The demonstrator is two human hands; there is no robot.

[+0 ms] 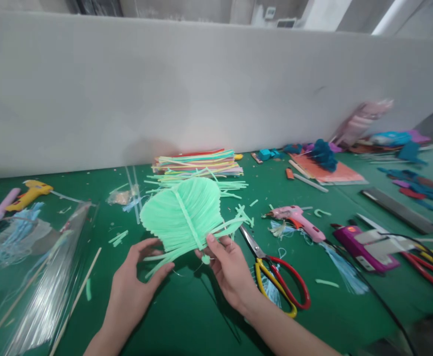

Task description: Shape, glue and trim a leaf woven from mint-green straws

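A light green leaf made of pipe cleaners (186,207), with a raised midrib and loose strand ends at its lower edge, is held up above the green table. My right hand (231,269) pinches its base between thumb and fingers, beside the midrib's lower end. At the lower left of the leaf, my left hand (134,282) curls around the loose strands, thumb in front and fingertips partly hidden behind them. Scissors (271,267) with one red and one yellow handle lie just right of my right hand, their blades apart.
Behind the leaf lies a pile of coloured pipe cleaners (197,163) against a white partition (201,89). A pink glue gun (298,220) with a cable and a purple device (364,247) are at right. A yellow glue gun (30,194) and clear plastic wrapping (49,296) are at left.
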